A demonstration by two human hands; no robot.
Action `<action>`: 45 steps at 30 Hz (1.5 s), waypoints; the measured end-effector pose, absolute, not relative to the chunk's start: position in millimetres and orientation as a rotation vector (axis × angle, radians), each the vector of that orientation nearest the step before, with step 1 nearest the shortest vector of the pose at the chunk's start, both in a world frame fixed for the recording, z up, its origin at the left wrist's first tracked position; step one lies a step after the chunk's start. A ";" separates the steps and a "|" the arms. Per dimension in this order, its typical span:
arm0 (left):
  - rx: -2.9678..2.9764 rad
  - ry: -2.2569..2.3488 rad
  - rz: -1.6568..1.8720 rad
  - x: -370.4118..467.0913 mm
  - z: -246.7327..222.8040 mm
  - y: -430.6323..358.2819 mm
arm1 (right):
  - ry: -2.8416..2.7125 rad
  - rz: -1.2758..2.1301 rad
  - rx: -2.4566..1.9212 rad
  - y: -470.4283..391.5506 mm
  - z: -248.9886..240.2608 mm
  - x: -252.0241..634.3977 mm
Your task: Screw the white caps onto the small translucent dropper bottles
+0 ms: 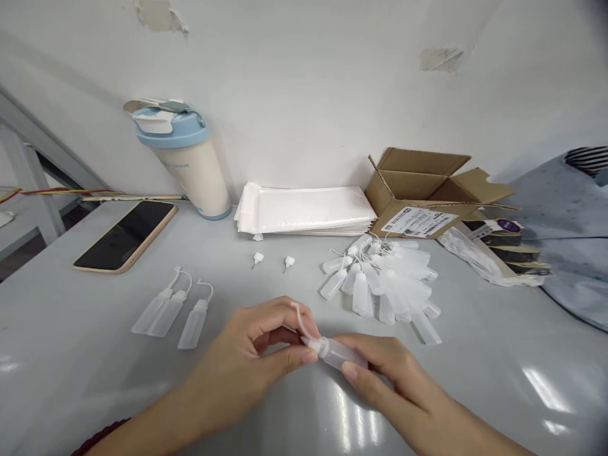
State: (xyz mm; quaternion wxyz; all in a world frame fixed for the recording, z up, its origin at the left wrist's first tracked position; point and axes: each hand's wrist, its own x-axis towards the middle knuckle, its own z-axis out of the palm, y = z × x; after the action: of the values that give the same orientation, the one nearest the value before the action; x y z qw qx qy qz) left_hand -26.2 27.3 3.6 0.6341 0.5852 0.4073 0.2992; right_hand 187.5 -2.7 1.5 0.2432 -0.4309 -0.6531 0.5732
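Head view: wrapped by thumb and fingers of the right hand (389, 370) along its body, a small frosted-translucent, cylindrical plastic bottle (339, 354), tilted, with neck toward 9 to 10 o'clock. Pinched narrowly by the left hand (244, 358) at that neck, a white plastic cap (315, 345), with a thin, curved translucent strap (301, 322) rising beside it.

Judging by this hold, probably at the step of seating or turning the cap; for the next move, calling for a steady but gentle grip on the soft-looking body and an even twist.

Clockwise from the held bottle: at 9 to 10 o'clock, flat on the smooth, glossy grey tabletop (475, 367), three similar strapped bottles (166, 315); at 10 to 11, two loose white tips with thin needles (258, 258); nearly at 12, a stack of flat, wrinkled white packets (308, 209); at 1 to 2, a tangled heap of frosted bottles (392, 282); beyond, an open brown corrugated-cardboard box (403, 202).
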 end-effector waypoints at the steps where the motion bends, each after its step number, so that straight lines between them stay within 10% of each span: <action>1: 1.369 0.920 0.694 -26.3 3.4 27.5 | -1.650 1.725 -1.156 -2.3 -1.1 188.8; 7: 1.353 0.875 0.730 -26.2 3.9 26.6 | -1.149 2.131 -0.952 -1.3 -13.4 192.5; 22: 1.096 0.982 0.325 -25.3 4.0 27.8 | -2.356 0.959 -1.058 -8.3 1.0 193.7; 33: 1.882 0.817 0.860 -27.2 -6.8 23.5 | -1.160 2.121 -1.060 -1.8 -9.6 189.3; 45: 1.143 1.037 0.531 -21.9 9.1 22.3 | -1.610 1.805 -1.213 -4.8 4.6 190.2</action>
State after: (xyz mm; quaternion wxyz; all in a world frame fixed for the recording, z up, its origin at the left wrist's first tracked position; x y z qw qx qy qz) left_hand -21.9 22.3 9.1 0.6851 0.5102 0.4628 0.2369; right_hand 190.2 -4.8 4.6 0.2163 -0.4379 -0.5808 0.6512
